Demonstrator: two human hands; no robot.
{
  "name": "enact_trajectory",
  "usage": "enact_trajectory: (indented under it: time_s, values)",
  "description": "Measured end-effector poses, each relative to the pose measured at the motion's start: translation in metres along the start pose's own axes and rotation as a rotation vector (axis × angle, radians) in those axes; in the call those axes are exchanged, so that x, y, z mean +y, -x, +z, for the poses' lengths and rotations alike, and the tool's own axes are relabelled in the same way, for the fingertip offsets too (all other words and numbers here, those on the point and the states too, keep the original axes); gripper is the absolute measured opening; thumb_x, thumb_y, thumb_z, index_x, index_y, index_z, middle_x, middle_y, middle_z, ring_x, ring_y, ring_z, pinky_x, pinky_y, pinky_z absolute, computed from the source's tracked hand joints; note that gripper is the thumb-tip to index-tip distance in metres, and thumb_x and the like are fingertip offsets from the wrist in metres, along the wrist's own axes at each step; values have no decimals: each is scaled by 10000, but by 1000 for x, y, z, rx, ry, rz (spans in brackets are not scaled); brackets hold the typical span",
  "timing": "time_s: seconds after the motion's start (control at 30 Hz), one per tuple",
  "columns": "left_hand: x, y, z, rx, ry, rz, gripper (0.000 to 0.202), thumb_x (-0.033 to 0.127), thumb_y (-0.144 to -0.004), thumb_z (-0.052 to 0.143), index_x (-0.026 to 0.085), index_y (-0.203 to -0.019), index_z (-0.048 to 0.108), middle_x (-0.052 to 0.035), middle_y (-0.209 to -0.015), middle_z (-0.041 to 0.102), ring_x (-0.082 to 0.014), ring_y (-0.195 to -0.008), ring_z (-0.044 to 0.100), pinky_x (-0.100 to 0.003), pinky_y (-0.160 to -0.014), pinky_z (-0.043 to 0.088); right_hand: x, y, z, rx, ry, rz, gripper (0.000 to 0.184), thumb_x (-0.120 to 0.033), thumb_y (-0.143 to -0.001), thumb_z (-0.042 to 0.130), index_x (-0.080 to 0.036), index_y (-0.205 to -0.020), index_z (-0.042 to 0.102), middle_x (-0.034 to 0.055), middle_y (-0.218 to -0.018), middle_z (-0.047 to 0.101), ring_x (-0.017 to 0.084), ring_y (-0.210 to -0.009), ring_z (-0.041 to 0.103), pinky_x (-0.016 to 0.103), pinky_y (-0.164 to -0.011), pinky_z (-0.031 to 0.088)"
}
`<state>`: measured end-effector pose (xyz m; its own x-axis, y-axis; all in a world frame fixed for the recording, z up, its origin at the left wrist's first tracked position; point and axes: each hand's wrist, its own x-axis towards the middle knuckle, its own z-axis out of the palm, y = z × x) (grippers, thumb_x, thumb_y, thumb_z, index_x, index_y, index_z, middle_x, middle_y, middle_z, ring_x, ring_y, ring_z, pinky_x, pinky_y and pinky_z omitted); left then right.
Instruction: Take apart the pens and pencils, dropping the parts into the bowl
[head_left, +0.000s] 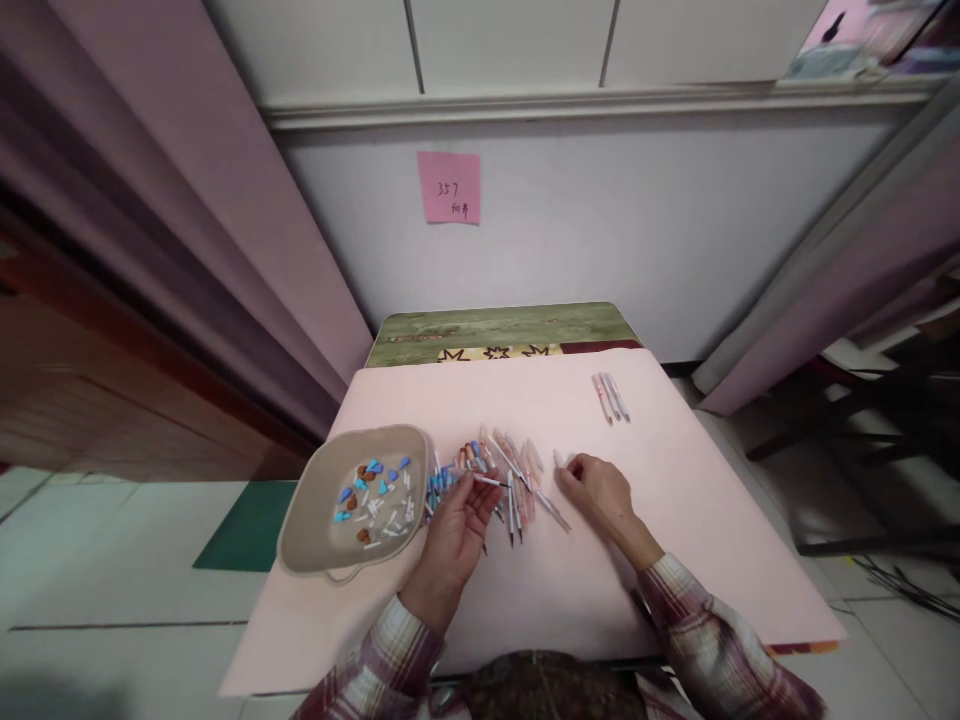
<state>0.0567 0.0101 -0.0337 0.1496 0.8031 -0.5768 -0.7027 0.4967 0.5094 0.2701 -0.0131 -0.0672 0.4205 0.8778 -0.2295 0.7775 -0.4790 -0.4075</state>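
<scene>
My left hand (455, 535) is palm up, its thumb and fingers closed on a slim white pen refill (489, 481) with a dark tip. To the right, my right hand (600, 488) pinches a small pale pen part (558, 458); most of it is hidden behind the fingers. Between and behind the hands lies a loose pile of pen parts: clear pinkish barrels (531, 462), white rods with dark tips (514, 520), and blue and brown pieces (472, 455). Some of the pile is covered by my left hand.
A beige tray (304, 535) on the left holds small blue, brown and white pieces. Several pens (611, 398) lie side by side at the back right. Pink paper (720, 560) covers the table. A pink note (450, 188) is on the wall behind.
</scene>
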Motion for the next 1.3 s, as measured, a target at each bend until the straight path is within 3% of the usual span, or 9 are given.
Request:
enact_trajectory:
  time_s: [0.13,0.27,0.43,0.67,1.17,1.3]
  values:
    - [-6,0,4,-9,-15,-56,213,82,-901,497,99,-758,653,-99,-763,728,-154,-696,701,-272,-676,595,0,15,5,-79,20,-37,229,-383,-813,549,-225,-725,689,26,-733,702,163,-699,614,241,-545,281]
    - [-5,1,0,-14,-16,-54,199,78,-895,504,101,-765,653,-95,-767,726,-153,-709,700,-275,-691,596,0,17,4,-154,21,-103,302,-464,-830,553,-224,-708,690,24,-710,697,157,-678,607,240,-545,280]
    - [-4,2,-3,-16,-39,-37,185,95,-894,516,97,-768,652,-110,-791,727,-158,-720,700,-271,-678,595,-13,-3,-2,-20,7,-92,265,-431,-860,531,-230,-791,690,29,-778,711,160,-735,615,239,-570,301]
    - [-1,5,-3,-14,-7,-32,165,83,-881,533,104,-765,649,-94,-765,726,-159,-707,702,-275,-675,595,-36,-20,6,-22,34,-101,180,-329,-808,562,-226,-821,709,48,-823,723,175,-788,634,242,-631,365]
    - [-3,0,-10,-31,5,-35,139,94,-870,556,98,-775,657,-103,-787,730,-158,-711,697,-274,-688,587,-37,-27,8,-13,3,-48,174,-256,-718,565,-219,-736,734,60,-749,724,199,-747,657,245,-587,378]
    - [4,-3,-7,-30,7,3,135,87,-872,551,102,-792,658,-89,-772,726,-154,-705,697,-267,-682,586,-32,-13,-1,62,-100,-83,186,-268,-776,521,-210,-842,684,37,-775,713,176,-740,647,240,-628,407]
